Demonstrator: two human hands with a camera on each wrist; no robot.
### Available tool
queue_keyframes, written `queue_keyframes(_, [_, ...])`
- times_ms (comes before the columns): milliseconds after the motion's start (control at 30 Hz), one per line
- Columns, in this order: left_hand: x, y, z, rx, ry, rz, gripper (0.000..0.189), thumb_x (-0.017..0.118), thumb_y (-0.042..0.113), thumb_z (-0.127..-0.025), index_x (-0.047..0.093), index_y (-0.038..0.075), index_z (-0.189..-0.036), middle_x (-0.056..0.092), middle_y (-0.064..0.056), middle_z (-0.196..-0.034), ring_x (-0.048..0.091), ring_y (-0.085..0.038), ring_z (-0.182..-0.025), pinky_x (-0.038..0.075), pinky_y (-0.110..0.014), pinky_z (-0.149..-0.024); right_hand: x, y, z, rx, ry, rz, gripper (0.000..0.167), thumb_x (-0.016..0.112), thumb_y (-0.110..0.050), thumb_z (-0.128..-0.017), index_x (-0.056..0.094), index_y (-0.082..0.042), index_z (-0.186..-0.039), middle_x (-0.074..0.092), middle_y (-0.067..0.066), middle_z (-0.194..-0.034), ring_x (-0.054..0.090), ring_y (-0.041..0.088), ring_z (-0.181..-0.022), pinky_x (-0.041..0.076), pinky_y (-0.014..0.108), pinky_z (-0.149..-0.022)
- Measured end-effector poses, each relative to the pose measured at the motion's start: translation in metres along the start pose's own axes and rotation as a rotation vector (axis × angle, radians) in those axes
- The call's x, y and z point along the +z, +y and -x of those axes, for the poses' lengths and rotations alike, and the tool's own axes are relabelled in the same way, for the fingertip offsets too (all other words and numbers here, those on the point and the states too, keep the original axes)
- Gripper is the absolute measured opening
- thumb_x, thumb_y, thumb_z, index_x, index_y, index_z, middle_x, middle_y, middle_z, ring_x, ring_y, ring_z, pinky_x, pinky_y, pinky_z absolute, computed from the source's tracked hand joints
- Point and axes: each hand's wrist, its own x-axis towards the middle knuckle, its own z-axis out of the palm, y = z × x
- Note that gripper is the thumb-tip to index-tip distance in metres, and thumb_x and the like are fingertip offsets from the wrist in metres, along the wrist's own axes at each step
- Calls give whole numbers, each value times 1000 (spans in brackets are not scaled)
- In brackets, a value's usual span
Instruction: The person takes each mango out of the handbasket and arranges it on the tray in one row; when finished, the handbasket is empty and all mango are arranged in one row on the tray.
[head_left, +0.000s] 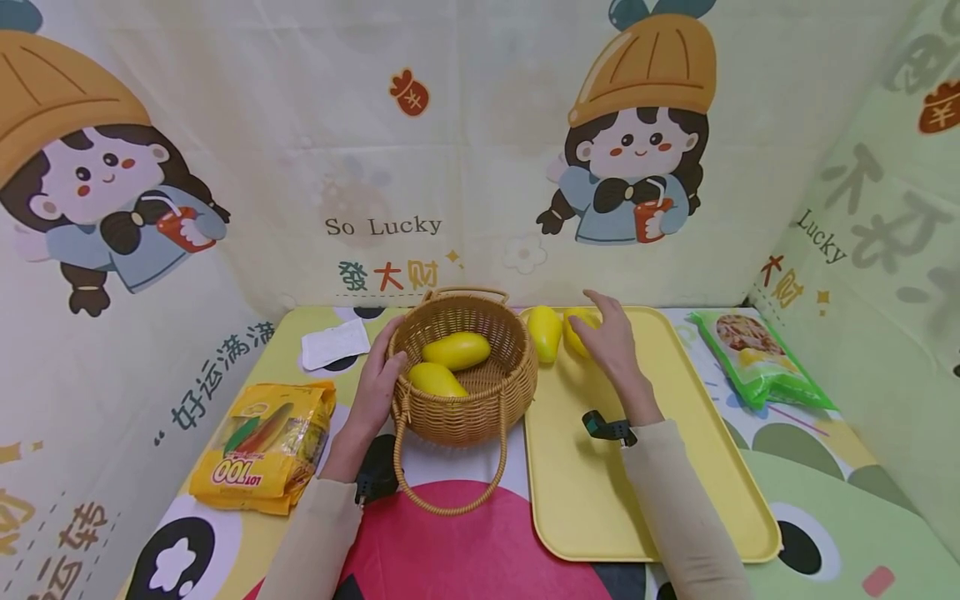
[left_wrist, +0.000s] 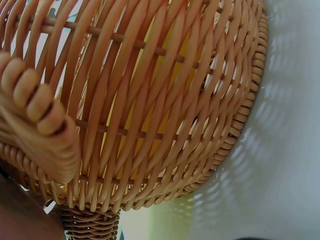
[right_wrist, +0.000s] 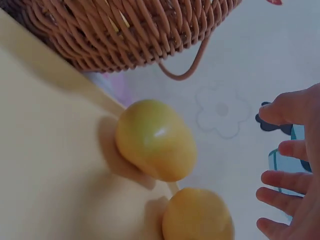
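Observation:
My left hand (head_left: 372, 387) holds the near-left rim of a round wicker basket (head_left: 465, 421). Inside the basket lie two yellow mangoes, one mango (head_left: 456, 351) behind the other mango (head_left: 437, 380). Two more rest at the back left of a yellow tray (head_left: 600, 492): a greenish-yellow mango (head_left: 545, 335) and, partly covered by my right hand (head_left: 615, 342) in the head view, another mango (head_left: 576, 336). In the right wrist view the right fingers (right_wrist: 285, 182) are spread and apart from both mangoes, with nothing held. The basket's handle (head_left: 450, 510) hangs down in front.
Left of the basket are a yellow snack bag (head_left: 262, 450) and a white packet (head_left: 335, 344). A green snack bag (head_left: 761, 357) lies right of the tray. Printed cloth walls (head_left: 495, 150) stand around the back and sides.

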Motion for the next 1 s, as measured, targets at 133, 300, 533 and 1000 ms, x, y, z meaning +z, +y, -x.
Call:
queue_keyframes(133, [-1, -1, 0, -1, 4, 4, 56, 37, 15, -103, 26, 15, -158, 25, -8, -164, 26, -35, -150, 26, -55, -121, 1, -13, 1, -49, -8, -23, 63, 64, -36, -91, 46, -18, -149, 46, 12, -151, 42, 35, -139, 34, 58, -114])
queue_keyframes(300, [-1, -1, 0, 6, 6, 6, 56, 38, 14, -103, 26, 14, -158, 25, -8, -164, 26, -35, -150, 26, -56, -121, 1, -30, 7, -120, -51, -58, 63, 66, -36, -91, 46, -23, -149, 46, 7, -153, 41, 32, -141, 33, 59, -115])
queue_keyframes(533, [0, -5, -2, -1, 1, 0, 56, 37, 14, -103, 25, 16, -158, 25, -8, -164, 27, -36, -150, 27, -57, -120, 5, -53, 17, -282, -107, -70, 60, 68, -29, -90, 49, -21, -147, 48, 5, -151, 41, 29, -142, 34, 57, -115])
queue_keyframes(1000, [1, -40, -10, 45, 40, -11, 54, 38, 20, -104, 29, 31, -156, 27, 1, -163, 29, -27, -150, 27, -57, -120, 20, -90, 27, -505, -295, -18, 60, 72, -25, -89, 52, -21, -144, 49, 2, -148, 49, 26, -136, 44, 53, -109])
